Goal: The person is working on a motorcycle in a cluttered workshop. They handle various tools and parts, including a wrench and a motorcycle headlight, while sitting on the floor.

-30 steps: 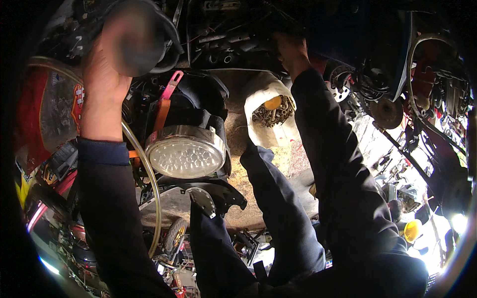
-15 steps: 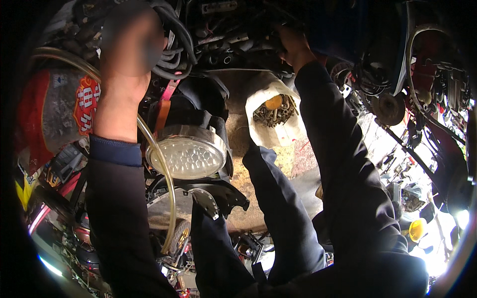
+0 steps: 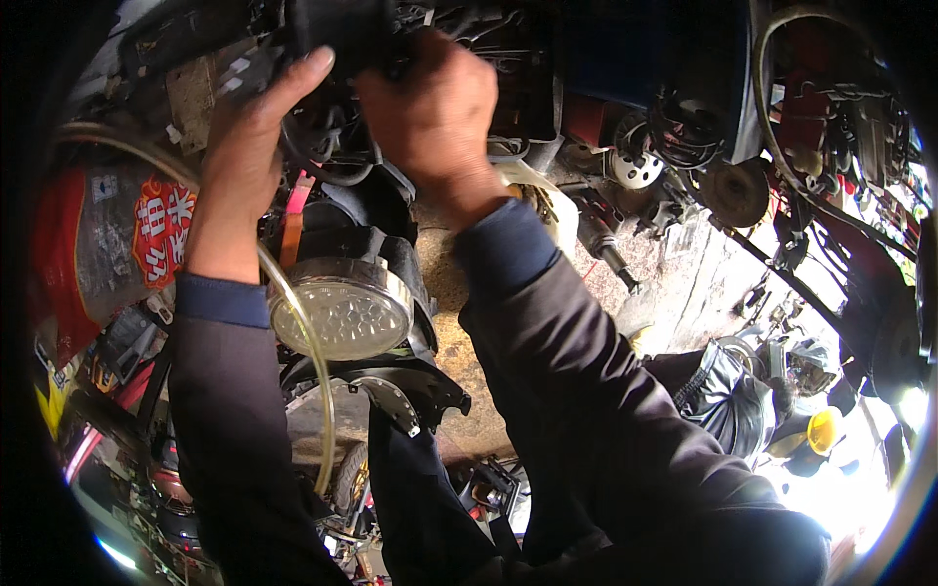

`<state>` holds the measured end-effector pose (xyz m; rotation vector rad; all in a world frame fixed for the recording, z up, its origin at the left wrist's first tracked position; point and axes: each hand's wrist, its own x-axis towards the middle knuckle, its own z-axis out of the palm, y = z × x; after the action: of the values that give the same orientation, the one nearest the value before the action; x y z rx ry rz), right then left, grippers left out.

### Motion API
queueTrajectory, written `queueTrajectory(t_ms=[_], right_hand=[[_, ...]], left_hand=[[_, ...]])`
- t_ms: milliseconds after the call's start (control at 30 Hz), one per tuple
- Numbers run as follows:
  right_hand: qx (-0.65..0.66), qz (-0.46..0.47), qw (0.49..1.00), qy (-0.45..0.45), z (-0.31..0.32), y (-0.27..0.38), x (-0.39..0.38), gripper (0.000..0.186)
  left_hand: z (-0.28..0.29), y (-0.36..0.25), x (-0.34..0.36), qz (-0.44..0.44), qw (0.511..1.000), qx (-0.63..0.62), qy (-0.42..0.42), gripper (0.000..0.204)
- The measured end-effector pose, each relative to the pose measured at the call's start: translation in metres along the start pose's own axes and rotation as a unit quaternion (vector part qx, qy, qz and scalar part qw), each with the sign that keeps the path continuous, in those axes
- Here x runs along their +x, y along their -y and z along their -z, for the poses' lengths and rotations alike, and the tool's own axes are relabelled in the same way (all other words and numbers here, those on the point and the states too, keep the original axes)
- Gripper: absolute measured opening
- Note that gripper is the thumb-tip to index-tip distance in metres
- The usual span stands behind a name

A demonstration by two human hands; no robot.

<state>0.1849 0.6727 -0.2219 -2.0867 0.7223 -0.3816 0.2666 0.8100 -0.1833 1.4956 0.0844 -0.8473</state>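
Note:
Both my hands are raised at the top of the view, close to a dark black object [image 3: 342,34] whose kind I cannot make out. On its left side, my left hand [image 3: 249,146] has its thumb stretched along the edge, with the other fingers hidden. My right hand [image 3: 430,117] is curled in beside it, slightly blurred, its fingertips out of sight. Below them sits a round headlight [image 3: 342,311] with a clear patterned lens. A yellowish clear hose [image 3: 311,332] bends down in front of it. My right wrist partly covers a white bag [image 3: 565,217] holding small metal parts.
A red and grey printed sack [image 3: 107,234] stands at the left. On the right lie a black tool with a metal shaft [image 3: 606,239], a round disc [image 3: 735,193] and a crumpled black bag [image 3: 733,396]. Dark cluttered parts fill the far edge.
My right hand has come from the far right back to the left, beside my left hand. The black object now shows between them. The white bag is now mostly covered.

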Motion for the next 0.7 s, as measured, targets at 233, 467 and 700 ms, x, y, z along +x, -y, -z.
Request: queueTrajectory(t_ms=[233,467,700], right_hand=[[-0.019,0.078,0.988,0.135,-0.017,0.056,-0.039,0.033],[0.055,0.2,0.936,0.285,-0.005,0.062,-0.045,0.038],[0.145,0.224,0.926,0.268,0.007,0.035,-0.045,0.041]], left_hand=[[0.029,0.006,-0.008,0.116,0.986,-0.113,0.037,0.042],[0.019,-0.01,-0.009,0.159,0.985,-0.052,0.036,0.044],[0.026,-0.003,0.003,0.173,0.985,0.002,-0.003,0.024]])
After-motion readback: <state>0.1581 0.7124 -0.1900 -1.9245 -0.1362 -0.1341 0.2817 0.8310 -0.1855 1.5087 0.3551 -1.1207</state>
